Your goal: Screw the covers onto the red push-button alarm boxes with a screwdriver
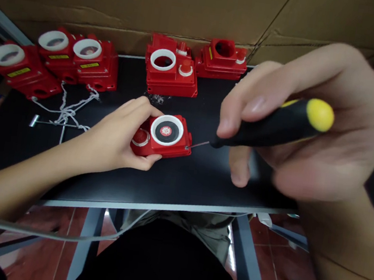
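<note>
Left fingers (143,108) are closed round a white-ringed red housing (167,133) on the worktop (167,185), right fingers (231,111) round a screwdriver (269,132), tip at the housing's corner. Behind it, two red boxes (172,83) are set; leftward, white cords (68,111) are tangled.

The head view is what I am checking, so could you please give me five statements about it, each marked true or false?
1. The right hand holds a screwdriver. True.
2. The left hand is empty. False: it holds a red box.
3. The screwdriver's handle is plain blue. False: it is black and yellow.
4. The held red box has a white ring. True.
5. The metal T-shaped tool lies right of that box. False: it lies to its left, by white string.
</note>
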### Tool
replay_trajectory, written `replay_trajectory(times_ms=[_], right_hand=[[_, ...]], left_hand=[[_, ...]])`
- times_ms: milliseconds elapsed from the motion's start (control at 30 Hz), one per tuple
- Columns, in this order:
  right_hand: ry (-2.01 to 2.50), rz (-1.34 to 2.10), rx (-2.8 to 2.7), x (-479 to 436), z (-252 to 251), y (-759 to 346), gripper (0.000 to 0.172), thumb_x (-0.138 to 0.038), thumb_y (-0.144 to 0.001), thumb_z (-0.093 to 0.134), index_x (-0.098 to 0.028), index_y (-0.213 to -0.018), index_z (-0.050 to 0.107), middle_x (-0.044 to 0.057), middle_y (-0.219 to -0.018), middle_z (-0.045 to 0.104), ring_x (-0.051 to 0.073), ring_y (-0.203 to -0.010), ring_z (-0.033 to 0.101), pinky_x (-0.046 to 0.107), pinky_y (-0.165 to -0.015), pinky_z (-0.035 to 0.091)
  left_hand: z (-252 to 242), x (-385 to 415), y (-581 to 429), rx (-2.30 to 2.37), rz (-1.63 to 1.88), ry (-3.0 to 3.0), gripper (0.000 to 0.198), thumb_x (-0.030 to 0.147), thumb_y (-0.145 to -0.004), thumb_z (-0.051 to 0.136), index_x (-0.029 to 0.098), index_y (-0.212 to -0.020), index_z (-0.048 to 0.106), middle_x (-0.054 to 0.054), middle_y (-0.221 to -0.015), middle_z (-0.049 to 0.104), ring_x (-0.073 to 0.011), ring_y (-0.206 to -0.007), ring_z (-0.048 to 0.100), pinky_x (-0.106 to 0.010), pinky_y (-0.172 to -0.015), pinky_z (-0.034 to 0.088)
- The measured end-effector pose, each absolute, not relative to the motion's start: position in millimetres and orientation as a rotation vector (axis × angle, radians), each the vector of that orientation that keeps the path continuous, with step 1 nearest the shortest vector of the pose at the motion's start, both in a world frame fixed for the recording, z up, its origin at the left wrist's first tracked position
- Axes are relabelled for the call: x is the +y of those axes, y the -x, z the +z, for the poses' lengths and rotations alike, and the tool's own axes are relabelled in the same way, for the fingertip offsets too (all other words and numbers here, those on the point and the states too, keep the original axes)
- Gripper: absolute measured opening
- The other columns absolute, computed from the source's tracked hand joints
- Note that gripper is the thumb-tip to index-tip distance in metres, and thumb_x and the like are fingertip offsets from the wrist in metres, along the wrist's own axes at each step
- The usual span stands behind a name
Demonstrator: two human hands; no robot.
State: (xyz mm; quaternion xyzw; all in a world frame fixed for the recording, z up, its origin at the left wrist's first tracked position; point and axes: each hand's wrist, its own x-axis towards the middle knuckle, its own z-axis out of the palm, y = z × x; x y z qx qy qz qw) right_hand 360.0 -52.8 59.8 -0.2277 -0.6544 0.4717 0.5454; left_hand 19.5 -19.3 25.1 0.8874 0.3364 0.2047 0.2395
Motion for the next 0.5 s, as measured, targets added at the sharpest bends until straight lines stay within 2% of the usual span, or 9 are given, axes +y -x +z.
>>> replay_trajectory(times_ms=[133, 233, 300, 333, 400, 500], right_hand=[[0.568, 1.129, -1.565, -49, 69, -348, 0.080, -0.081, -0.092, 0.107, -0.029, -0.149, 0.085, 0.011, -0.132, 0.089, 0.046, -0.124, 0.098, 0.033, -0.050, 0.076], [0.607, 1.049, -1.538, -57, 74, -340, 0.058, -0.064, -0.101, 0.107, -0.024, -0.139, 0.089, 0.009, -0.139, 0.089, 0.035, -0.117, 0.098, 0.028, -0.054, 0.076], [0.600, 0.996, -1.516, -63, 74, -337, 0.042, -0.057, -0.112, 0.098, -0.022, -0.134, 0.090, 0.005, -0.130, 0.089, 0.026, -0.109, 0.097, 0.025, -0.060, 0.077], [0.584, 0.982, -1.518, -66, 73, -337, 0.039, -0.056, -0.116, 0.093, -0.022, -0.135, 0.090, 0.003, -0.126, 0.088, 0.023, -0.108, 0.096, 0.024, -0.064, 0.079], [0.553, 0.965, -1.532, -69, 70, -338, 0.042, -0.059, -0.120, 0.086, -0.022, -0.139, 0.090, 0.002, -0.122, 0.087, 0.022, -0.111, 0.096, 0.025, -0.070, 0.081], [0.568, 0.949, -1.506, -71, 70, -338, 0.044, -0.061, -0.118, 0.087, -0.022, -0.138, 0.090, 0.001, -0.125, 0.087, 0.022, -0.112, 0.096, 0.024, -0.070, 0.080]], left_hand=[[32, -21, -20, 0.941, 0.509, -2.421, 0.047, 0.054, -0.100, 0.085, 0.033, -0.139, 0.069, -0.009, -0.136, 0.079, -0.0411, -0.121, 0.081, -0.060, -0.113, 0.071], [34, -22, -19, 0.946, 0.501, -2.429, 0.048, 0.054, -0.100, 0.085, 0.033, -0.140, 0.069, -0.009, -0.136, 0.078, -0.0410, -0.122, 0.082, -0.060, -0.115, 0.071], [33, -22, -19, 0.933, 0.511, -2.440, 0.049, 0.054, -0.101, 0.084, 0.032, -0.142, 0.069, -0.009, -0.135, 0.078, -0.0405, -0.121, 0.081, -0.059, -0.113, 0.072], [33, -22, -19, 0.927, 0.518, -2.446, 0.048, 0.054, -0.101, 0.084, 0.032, -0.142, 0.069, -0.009, -0.135, 0.077, -0.0403, -0.120, 0.081, -0.059, -0.112, 0.072], [31, -22, -19, 0.920, 0.528, -2.457, 0.048, 0.053, -0.102, 0.083, 0.032, -0.143, 0.068, -0.009, -0.134, 0.077, -0.0400, -0.119, 0.080, -0.059, -0.111, 0.071], [30, -21, -19, 0.926, 0.531, -2.468, 0.048, 0.053, -0.103, 0.083, 0.032, -0.143, 0.068, -0.009, -0.134, 0.076, -0.0400, -0.117, 0.080, -0.059, -0.110, 0.071]])
